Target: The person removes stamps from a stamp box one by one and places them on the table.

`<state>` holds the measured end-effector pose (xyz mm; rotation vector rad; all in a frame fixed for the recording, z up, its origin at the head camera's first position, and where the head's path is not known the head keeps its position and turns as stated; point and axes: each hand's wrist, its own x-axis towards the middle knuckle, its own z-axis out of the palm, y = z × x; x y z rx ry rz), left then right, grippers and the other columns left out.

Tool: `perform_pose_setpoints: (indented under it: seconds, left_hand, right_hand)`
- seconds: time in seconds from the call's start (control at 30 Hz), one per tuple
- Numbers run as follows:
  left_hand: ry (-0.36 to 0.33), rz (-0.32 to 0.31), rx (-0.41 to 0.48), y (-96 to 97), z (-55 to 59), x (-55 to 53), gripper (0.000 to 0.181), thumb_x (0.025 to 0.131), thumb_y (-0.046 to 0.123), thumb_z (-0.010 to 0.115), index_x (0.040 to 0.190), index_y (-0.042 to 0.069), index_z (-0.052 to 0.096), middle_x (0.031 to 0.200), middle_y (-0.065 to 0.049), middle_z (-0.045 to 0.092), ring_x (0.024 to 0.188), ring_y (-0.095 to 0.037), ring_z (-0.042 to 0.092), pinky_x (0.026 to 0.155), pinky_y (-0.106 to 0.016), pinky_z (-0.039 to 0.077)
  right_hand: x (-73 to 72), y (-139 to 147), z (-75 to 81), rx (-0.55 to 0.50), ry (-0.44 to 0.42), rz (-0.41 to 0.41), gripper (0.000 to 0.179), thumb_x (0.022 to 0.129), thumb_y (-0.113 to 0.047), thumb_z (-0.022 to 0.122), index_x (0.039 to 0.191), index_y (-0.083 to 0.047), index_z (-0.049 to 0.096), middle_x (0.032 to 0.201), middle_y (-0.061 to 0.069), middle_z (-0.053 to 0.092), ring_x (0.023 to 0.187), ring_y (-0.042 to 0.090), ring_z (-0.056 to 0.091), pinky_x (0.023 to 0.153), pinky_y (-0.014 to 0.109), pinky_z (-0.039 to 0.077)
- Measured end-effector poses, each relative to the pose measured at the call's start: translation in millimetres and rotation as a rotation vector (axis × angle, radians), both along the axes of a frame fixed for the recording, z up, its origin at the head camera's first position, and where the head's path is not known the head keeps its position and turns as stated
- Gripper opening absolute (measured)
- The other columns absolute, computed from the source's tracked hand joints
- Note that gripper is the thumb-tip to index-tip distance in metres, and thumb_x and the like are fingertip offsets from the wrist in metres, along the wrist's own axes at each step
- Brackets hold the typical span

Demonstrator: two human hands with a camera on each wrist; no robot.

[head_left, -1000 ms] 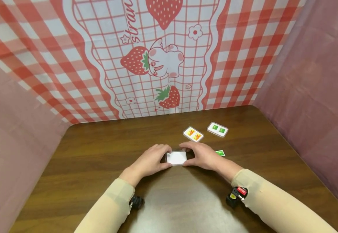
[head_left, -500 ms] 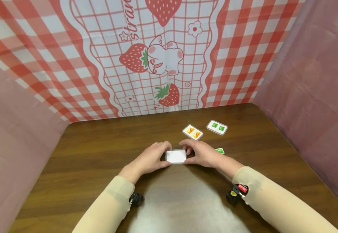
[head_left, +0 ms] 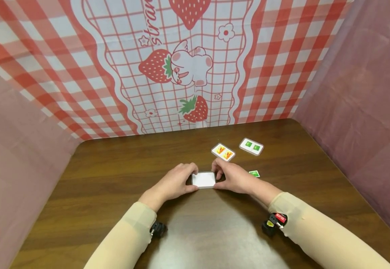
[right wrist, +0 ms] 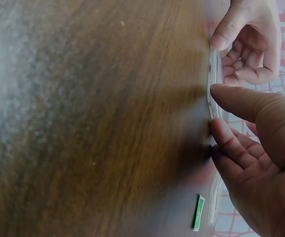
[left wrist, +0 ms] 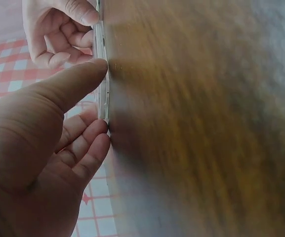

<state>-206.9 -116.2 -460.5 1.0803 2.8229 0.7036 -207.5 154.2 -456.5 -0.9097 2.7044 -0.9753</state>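
Card stack [head_left: 203, 180]: on counter [head_left: 100, 186], between left hand [head_left: 172, 182] and right hand [head_left: 237, 179] | long axis: hand to hand | fingers [left wrist: 94, 152]: curled, half parted, gripping its two ends | both hands equally near

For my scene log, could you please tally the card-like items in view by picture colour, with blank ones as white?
White: 1, the blank-topped item, counted as one though possibly a stack
Orange: 1, the card with two orange pictures
Green: 2, the card with two green pictures and the small green piece
Total: 4
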Motion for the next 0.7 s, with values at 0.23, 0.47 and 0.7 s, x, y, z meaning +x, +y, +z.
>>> perform_pose_setpoints:
  seconds: [0.23,0.47,0.7]
  left_hand:
    - [0.033,0.021,-0.038,1.3,1.8,1.2,0.038,0.094,0.03,0.092,0.114,0.014,0.064,0.105,-0.001,0.069,0.097,-0.021,0.061,0.084,-0.04,0.053]
    - [0.054,0.026,-0.062,3.2,4.7,3.0,0.033,0.094,0.03,0.092,0.109,0.013,0.069,0.104,0.0,0.073,0.096,-0.02,0.062,0.084,-0.04,0.054]
    - [0.08,0.021,-0.096,0.7,3.2,7.6,0.037,0.097,0.032,0.089,0.122,0.01,0.074,0.126,-0.005,0.076,0.11,-0.024,0.067,0.095,-0.043,0.057]
  right_hand:
    - [-0.5,0,-3.5,0.017,0.033,0.0,0.049,0.088,-0.011,0.096,0.12,-0.008,0.059,0.097,0.001,0.066,0.091,0.015,0.065,0.081,0.036,0.054]
    - [-2.8,1,-8.2,-0.006,0.106,0.057,0.044,0.089,-0.014,0.095,0.12,-0.007,0.064,0.096,0.001,0.063,0.086,0.015,0.06,0.075,0.033,0.052]
    - [2.2,-4,-2.3,0.049,0.145,0.064,0.033,0.089,-0.011,0.093,0.112,-0.004,0.07,0.095,0.002,0.063,0.085,0.016,0.06,0.075,0.033,0.053]
